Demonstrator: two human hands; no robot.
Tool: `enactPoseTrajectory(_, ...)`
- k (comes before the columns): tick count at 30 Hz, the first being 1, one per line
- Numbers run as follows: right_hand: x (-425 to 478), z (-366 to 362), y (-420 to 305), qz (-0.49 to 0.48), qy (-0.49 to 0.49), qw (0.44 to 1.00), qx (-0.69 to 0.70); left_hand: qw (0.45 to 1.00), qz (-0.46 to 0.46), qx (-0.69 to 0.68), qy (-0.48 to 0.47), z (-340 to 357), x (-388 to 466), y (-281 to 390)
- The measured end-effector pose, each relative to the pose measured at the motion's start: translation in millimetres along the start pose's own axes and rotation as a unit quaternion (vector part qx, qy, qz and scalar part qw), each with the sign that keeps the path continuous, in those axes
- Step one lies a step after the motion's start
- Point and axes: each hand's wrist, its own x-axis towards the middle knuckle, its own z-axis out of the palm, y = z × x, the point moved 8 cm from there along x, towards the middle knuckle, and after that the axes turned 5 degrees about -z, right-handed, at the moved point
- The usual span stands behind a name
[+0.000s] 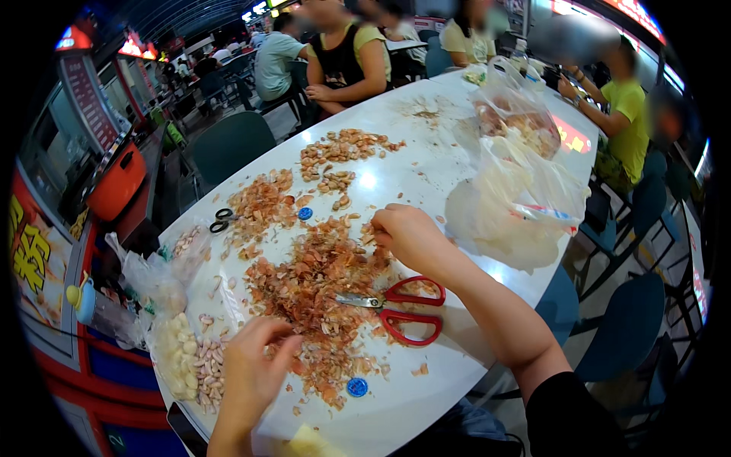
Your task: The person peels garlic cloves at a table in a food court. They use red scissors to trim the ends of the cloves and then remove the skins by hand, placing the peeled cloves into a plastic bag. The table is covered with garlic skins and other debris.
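My right hand [408, 235] reaches over the far right edge of a heap of reddish-brown papery skins [308, 274]. Its fingers point down and are partly hidden, so I cannot tell whether they hold anything. At the heap's near left side hovers my left hand [254, 357], thumb apart from the curled fingers, nothing visible between them. Red-handled scissors [411, 311] lie with their blades on the skins. Left of my left hand are pinkish unpeeled garlic cloves [209, 371], beside a clear plastic bag of pale peeled cloves [180, 354].
Small brown unpeeled cloves or bulbs [342, 149] lie farther back on the white table [422, 377]. Black-handled scissors [221, 220], blue bottle caps [357, 387] and a capped drinking bottle [100, 308] are around. Plastic bags [525, 194] stand right. People sit beyond.
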Motion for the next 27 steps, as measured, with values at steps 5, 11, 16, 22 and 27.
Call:
enactPoseTrajectory(5,-13,-9,-85,-0.089,0.001,0.912,0.399,0.933,-0.103,-0.344,-0.037,20,-4,-13)
enactPoseTrajectory(11,-31,-9,-127,-0.18,0.011,0.908,0.379,0.971,0.04,-0.235,-0.009,9,-2,0)
enactPoseTrajectory(16,-34,-15,-133,-0.208,0.041,0.918,0.334,0.944,0.0,-0.329,0.017,15,-4,-7)
enactPoseTrajectory(22,-33,-14,-133,-0.199,0.058,0.916,0.344,0.837,-0.156,-0.521,-0.067,33,-2,-24)
enactPoseTrajectory(27,-34,-13,-129,-0.17,0.045,0.926,0.335,0.885,-0.039,-0.462,0.038,20,-1,-17)
